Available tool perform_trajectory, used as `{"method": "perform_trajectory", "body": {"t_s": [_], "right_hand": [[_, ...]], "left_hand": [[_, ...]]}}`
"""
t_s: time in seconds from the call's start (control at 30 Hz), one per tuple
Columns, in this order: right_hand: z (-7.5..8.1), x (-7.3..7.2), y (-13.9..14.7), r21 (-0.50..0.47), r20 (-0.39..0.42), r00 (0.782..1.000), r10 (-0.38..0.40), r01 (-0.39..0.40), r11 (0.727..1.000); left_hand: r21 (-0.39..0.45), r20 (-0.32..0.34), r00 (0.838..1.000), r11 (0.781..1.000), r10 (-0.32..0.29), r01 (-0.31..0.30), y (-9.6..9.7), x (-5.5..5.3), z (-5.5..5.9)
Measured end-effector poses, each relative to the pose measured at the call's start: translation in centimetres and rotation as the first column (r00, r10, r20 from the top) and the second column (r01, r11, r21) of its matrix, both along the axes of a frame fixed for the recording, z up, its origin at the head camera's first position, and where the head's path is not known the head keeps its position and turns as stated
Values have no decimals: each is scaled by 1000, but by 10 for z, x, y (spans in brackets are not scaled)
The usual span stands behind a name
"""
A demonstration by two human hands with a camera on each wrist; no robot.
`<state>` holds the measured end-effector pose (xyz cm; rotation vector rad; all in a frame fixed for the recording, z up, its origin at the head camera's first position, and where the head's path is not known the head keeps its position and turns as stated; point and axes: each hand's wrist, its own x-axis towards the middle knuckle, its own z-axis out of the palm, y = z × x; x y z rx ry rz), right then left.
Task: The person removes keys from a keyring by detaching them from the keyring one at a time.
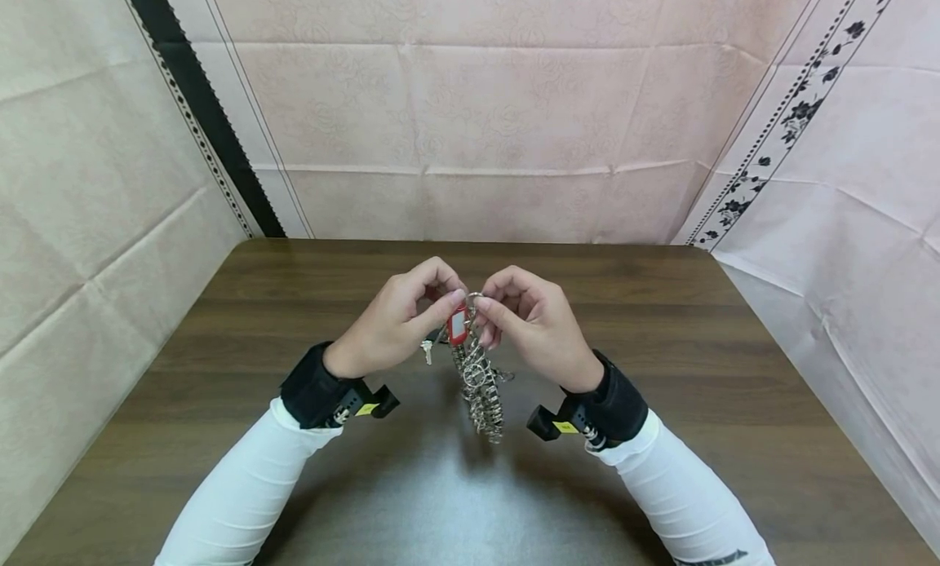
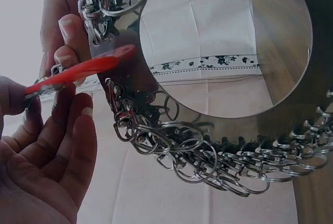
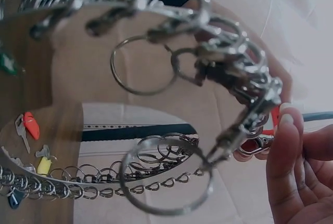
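Note:
A round metal key hoop point(image 2: 270, 125) is held up edge-on above the table, its rim lined with several metal clips and split rings point(image 3: 166, 177). My left hand point(image 1: 407, 317) pinches a red key tag point(image 1: 458, 326) with a pale label window; the left wrist view shows this tag point(image 2: 78, 72) nearly edge-on, close to the hoop. At the hoop's top, my right hand point(image 1: 539, 325) pinches a metal clip point(image 3: 256, 144) between thumb and fingers. A small key point(image 1: 427, 351) dangles beside the left hand. Whether tag and clip are joined is hidden by fingers.
Under the hands spreads a brown wooden table point(image 1: 587, 484), with pale cloth point(image 1: 477, 109) hung behind and at both sides. More keys show at the hoop's far side, with an orange-red tag point(image 3: 31, 126) and a yellow tag point(image 3: 45, 165). Black camera bands point(image 1: 613, 399) circle both wrists.

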<state>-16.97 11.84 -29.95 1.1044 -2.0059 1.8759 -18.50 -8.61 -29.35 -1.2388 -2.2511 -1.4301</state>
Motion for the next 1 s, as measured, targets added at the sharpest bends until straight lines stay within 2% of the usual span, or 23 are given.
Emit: {"method": "perform_trajectory", "body": {"t_s": [0.3,0.5,0.67,0.87,1.0], "right_hand": [[-1,2,-2,29,17,1000,-4,4,1000],[0,2,-3,28,6,1000,-18,18,999],[1,2,-2,23,-4,999,-36,36,999],[0,2,-3,27,2,999,-51,51,998],[0,2,-3,32,1,998,-60,60,998]], "left_hand": [[-37,-34,998,998,50,-52,1,2,-1],[-47,-19,998,997,58,-59,1,2,0],[-19,-4,999,999,51,-51,1,1,0],[31,8,995,995,98,-99,1,5,2],[31,16,995,994,102,-103,2,7,4]]}}
